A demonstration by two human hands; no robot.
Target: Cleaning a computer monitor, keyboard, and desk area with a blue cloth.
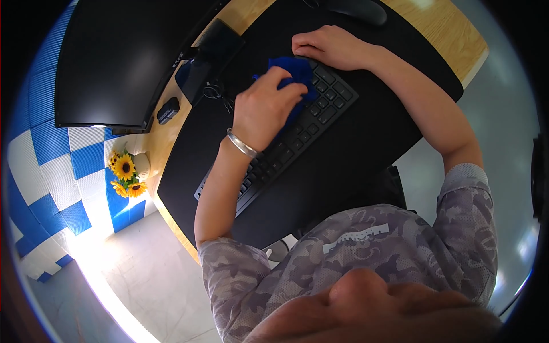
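Note:
A black keyboard [290,150] lies slantwise on a black desk mat [366,137]. Bunched on its far end is a blue cloth [293,67]. My left hand [264,106], with a silver bangle at the wrist, grips this cloth with bent fingers and presses it on the keys. At the keyboard's far right corner, my right hand [329,47] is closed over the edge, its fingers curled and partly hidden. The cloth and my left hand cover some of the keys.
Beyond the mat's left edge stands a large dark monitor [126,57] on the wooden desk [171,128]. A dark glossy stand [209,60], coiled cable [214,90], small black object [168,110] and sunflowers [124,167] are nearby. A dark rounded object [360,10] lies at the far edge.

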